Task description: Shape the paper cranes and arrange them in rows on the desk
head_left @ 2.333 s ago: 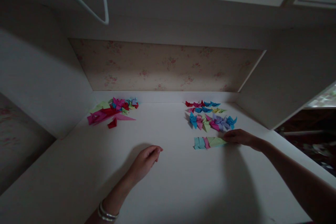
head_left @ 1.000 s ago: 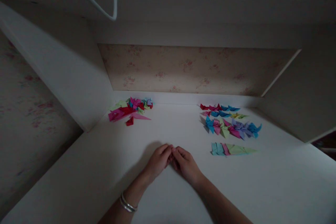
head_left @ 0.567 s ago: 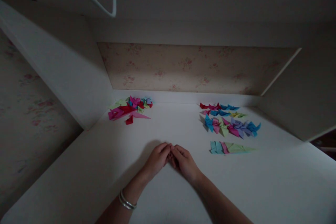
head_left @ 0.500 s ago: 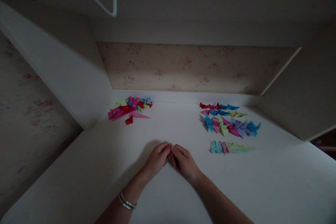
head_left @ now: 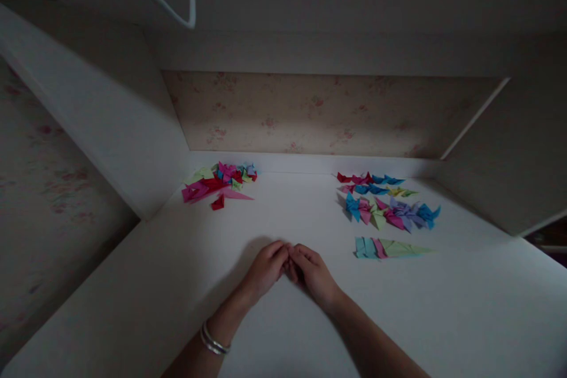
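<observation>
My left hand [head_left: 268, 267] and my right hand [head_left: 312, 271] meet fingertip to fingertip over the middle of the white desk [head_left: 283, 331]. Both are closed with thumbs on top, and whatever they may hold between them is hidden. Right of my hands lies a flat row of folded paper pieces [head_left: 392, 248] in light blue, pink and pale green. Behind it sits a row of folded paper figures [head_left: 392, 212] in blue, pink, green and purple. To the far left is a heap of colourful folded paper [head_left: 228, 174], with one small red folded piece [head_left: 218, 202] in front.
Narrower rows of red, blue and yellow folded paper [head_left: 370, 182] lie at the back right. A white shelf [head_left: 328, 53] overhangs the desk, and a pale bent rod [head_left: 191, 6] hangs down at upper left. Side panels [head_left: 101, 112] stand at both ends.
My hands stay joined in nearly the same place. The paper pieces lie as before, and the camera view has tilted very slightly.
</observation>
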Available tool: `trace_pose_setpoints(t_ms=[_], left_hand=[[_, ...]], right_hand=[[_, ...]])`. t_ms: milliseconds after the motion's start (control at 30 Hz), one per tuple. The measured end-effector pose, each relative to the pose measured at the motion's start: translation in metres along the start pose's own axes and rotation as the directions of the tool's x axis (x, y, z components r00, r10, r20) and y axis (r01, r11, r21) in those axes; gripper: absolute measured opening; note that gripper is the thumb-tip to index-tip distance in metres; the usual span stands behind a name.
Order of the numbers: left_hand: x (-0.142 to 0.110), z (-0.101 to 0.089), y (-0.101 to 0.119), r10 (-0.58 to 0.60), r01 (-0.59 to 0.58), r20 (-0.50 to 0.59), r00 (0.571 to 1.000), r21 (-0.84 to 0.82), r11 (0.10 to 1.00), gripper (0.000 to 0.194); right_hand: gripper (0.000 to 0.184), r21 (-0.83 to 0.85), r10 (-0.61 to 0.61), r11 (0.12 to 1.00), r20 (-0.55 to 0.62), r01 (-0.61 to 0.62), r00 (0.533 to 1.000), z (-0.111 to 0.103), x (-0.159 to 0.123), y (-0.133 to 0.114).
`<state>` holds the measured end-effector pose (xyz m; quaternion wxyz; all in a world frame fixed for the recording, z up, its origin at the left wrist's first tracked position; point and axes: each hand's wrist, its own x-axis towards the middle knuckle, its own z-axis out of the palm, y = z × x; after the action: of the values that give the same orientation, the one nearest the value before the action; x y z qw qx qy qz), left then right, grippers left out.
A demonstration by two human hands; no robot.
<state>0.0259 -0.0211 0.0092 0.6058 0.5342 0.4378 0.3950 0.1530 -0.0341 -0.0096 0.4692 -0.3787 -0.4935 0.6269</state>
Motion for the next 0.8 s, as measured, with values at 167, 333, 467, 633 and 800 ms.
trace_pose_setpoints(t_ms=[167, 333, 467, 633, 800], left_hand=[[0.001, -0.001, -0.003, -0.003, 0.003, 0.004, 1.0, 0.032, 0.999, 0.032], [-0.002, 0.0, 0.002, -0.018, 0.018, 0.0, 1.0, 0.01, 1.0, 0.034], [-0.001, 0.0, 0.001, -0.016, 0.016, 0.002, 1.0, 0.006, 1.0, 0.035], [-0.001, 0.0, 0.0, -0.008, 0.008, 0.022, 1.0, 0.0, 1.0, 0.037], [-0.002, 0.0, 0.002, -0.018, 0.018, 0.009, 1.0, 0.017, 1.0, 0.037]], right_hand=[[0.041, 0.029, -0.01, 1.0, 0.011, 0.009, 1.0, 0.001, -0.001, -0.004], [0.043, 0.041, -0.014, 0.999, 0.015, 0.013, 1.0, 0.003, -0.002, -0.008], [0.041, 0.064, -0.002, 0.998, -0.001, 0.002, 1.0, 0.002, -0.002, -0.006], [0.041, 0.075, 0.009, 0.997, 0.013, -0.009, 1.0, 0.002, -0.003, -0.008], [0.042, 0.074, 0.016, 0.997, 0.006, -0.017, 1.0, 0.003, -0.003, -0.01]])
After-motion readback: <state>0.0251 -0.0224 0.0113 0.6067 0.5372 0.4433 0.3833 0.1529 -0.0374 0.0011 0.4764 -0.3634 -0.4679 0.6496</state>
